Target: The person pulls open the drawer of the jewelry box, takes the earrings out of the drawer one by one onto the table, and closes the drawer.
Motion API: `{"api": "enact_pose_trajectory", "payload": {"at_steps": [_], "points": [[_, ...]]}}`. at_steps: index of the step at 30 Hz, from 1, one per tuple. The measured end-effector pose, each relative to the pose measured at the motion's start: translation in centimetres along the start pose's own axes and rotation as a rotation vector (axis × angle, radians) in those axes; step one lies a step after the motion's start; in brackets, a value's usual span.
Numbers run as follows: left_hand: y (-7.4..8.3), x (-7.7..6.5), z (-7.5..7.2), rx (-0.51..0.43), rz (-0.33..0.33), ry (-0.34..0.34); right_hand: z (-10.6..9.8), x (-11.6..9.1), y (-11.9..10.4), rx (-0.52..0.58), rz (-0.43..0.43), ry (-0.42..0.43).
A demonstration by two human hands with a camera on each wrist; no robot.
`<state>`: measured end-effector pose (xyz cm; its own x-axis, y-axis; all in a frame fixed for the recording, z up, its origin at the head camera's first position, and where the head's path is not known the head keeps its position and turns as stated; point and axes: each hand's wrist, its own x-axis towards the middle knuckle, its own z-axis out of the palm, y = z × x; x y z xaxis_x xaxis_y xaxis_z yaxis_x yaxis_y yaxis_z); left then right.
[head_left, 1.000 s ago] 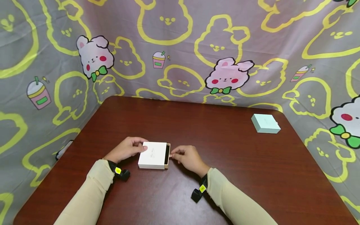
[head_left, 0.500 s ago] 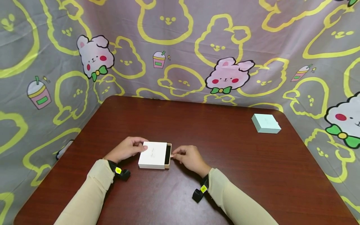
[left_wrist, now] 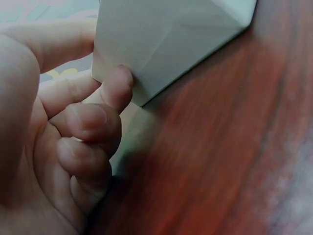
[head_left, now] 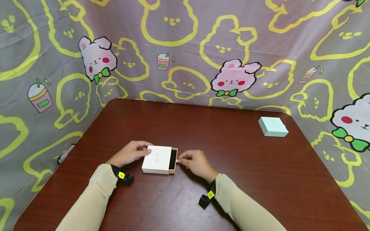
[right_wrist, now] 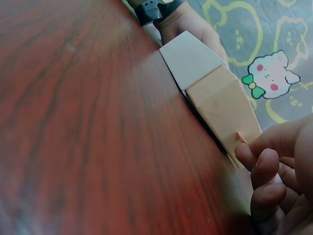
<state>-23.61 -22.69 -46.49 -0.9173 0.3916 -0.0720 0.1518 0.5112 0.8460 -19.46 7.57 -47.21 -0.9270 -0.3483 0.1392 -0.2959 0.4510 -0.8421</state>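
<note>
Pinching tab (right_wrist: 240,137) w/ R grip (head_left: 196,163), L grip (head_left: 129,153) on wht box (head_left: 157,161).

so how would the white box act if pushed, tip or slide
The white box would likely slide rather than tip, lying flat and low. Straight edges make rolling unlikely. The tan drawer might shift separately, as it sticks partway out.

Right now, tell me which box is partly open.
The white box, held by the left hand: its tan tray sticks out, while the pale-blue box at far right looks closed.
</note>
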Motion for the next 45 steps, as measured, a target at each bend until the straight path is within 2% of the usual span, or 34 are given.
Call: {"api": "enact_pose_trajectory", "payload": {"at_steps": [6,23,34,45], "points": [[-0.08,-0.2,0.17,0.001,-0.027,0.004,-0.01,-0.27,0.07,0.007,0.012,-0.001],[-0.43,-0.2,0.24,0.005,-0.02,-0.002,-0.33,-0.9,0.56,0.008,0.025,0.008],[0.09,-0.03,0.14,0.024,-0.02,0.006,-0.69,-0.89,0.68,-0.013,0.006,0.026],[-0.05,0.11,-0.06,0.021,-0.015,0.008,-0.87,-0.82,0.82,-0.043,-0.031,0.048]]}}
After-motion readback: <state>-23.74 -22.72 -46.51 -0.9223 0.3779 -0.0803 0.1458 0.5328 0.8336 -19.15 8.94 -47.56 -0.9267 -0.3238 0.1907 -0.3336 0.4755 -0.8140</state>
